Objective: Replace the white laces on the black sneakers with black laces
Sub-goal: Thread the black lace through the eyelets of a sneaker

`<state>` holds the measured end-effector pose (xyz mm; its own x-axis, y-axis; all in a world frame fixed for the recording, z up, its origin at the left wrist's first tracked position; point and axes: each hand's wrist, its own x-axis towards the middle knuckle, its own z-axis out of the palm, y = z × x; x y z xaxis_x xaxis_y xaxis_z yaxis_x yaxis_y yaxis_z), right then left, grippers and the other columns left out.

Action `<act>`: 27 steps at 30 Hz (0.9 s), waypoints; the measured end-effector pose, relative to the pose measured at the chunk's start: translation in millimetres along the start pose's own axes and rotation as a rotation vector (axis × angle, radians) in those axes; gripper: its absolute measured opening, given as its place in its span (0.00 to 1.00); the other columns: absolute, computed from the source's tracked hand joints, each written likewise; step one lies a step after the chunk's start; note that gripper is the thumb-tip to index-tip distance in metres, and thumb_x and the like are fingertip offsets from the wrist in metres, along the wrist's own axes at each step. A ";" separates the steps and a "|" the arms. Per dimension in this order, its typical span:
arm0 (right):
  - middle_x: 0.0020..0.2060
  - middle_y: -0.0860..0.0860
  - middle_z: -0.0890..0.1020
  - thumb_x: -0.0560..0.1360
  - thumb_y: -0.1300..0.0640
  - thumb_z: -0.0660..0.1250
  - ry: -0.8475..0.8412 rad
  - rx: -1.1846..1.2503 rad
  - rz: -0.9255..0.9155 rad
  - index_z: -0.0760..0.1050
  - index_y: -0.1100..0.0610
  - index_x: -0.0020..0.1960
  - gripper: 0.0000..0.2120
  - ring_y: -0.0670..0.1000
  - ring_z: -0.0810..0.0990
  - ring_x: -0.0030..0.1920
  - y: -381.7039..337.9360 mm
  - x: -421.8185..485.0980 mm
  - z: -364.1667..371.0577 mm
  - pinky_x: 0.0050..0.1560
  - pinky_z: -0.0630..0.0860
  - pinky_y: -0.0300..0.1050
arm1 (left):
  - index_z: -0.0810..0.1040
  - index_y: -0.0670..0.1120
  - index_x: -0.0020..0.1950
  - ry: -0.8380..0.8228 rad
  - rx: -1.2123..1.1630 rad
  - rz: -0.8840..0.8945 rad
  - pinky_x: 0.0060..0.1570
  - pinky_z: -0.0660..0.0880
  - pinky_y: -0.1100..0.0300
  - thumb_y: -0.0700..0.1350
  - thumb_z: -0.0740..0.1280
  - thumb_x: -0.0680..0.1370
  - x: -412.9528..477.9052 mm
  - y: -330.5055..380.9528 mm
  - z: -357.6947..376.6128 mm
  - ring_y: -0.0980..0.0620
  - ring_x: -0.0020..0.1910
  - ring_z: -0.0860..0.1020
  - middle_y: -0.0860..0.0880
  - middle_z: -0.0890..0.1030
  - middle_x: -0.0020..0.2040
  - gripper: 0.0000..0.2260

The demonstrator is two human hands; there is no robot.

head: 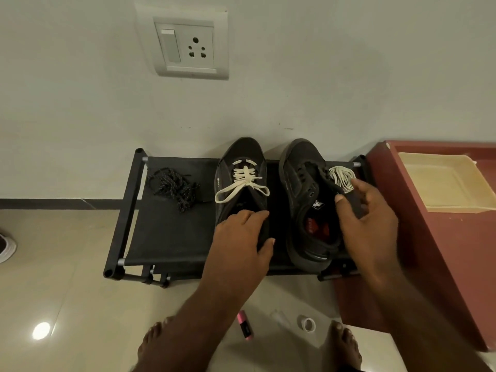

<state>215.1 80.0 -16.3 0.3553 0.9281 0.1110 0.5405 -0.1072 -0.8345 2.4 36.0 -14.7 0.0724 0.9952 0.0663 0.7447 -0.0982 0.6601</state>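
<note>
Shoe rack (pixel 166 237) with two sneakers (pixel 241 157) stands on beige tiles (pixel 67 291) against white wall (pixel 80 103).

Left hand (pixel 241 237) on laced sneaker (pixel 243 154), right hand (pixel 371 218) beside unlaced sneaker (pixel 296 170)
</note>
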 end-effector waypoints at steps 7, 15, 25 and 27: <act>0.66 0.46 0.75 0.79 0.55 0.64 -0.302 0.080 -0.383 0.77 0.53 0.65 0.15 0.43 0.76 0.65 -44.4 -65.7 43.6 0.63 0.77 0.44 | 0.79 0.46 0.61 0.316 -0.164 -0.134 0.56 0.74 0.56 0.45 0.67 0.79 4.2 -0.5 -4.7 0.52 0.55 0.76 0.53 0.78 0.54 0.12; 0.79 0.48 0.60 0.75 0.32 0.58 -0.704 -0.067 -0.175 0.70 0.42 0.72 0.29 0.38 0.60 0.74 -32.9 -66.9 59.9 0.71 0.69 0.43 | 0.74 0.50 0.66 0.150 -0.314 -0.492 0.54 0.77 0.58 0.46 0.70 0.77 7.5 -25.2 -9.0 0.53 0.56 0.77 0.50 0.77 0.59 0.18; 0.64 0.48 0.75 0.69 0.58 0.79 -0.630 -0.042 -0.319 0.74 0.51 0.47 0.14 0.32 0.67 0.66 -20.9 -69.7 66.1 0.56 0.68 0.23 | 0.73 0.48 0.67 0.174 -0.374 -0.498 0.56 0.76 0.59 0.37 0.67 0.75 8.8 -20.0 -13.1 0.54 0.57 0.75 0.49 0.74 0.60 0.21; 0.60 0.46 0.76 0.69 0.58 0.79 -0.624 0.003 -0.323 0.74 0.52 0.45 0.14 0.41 0.74 0.65 -23.7 -72.4 60.7 0.57 0.76 0.35 | 0.72 0.49 0.68 0.193 -0.386 -0.490 0.54 0.76 0.60 0.38 0.68 0.75 2.0 -15.2 -17.5 0.54 0.57 0.75 0.50 0.73 0.59 0.22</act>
<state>130.3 37.0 -37.3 -0.3278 0.9444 0.0240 0.5425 0.2089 -0.8136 -20.4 39.5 -11.5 -0.3623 0.9101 -0.2013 0.3667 0.3377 0.8669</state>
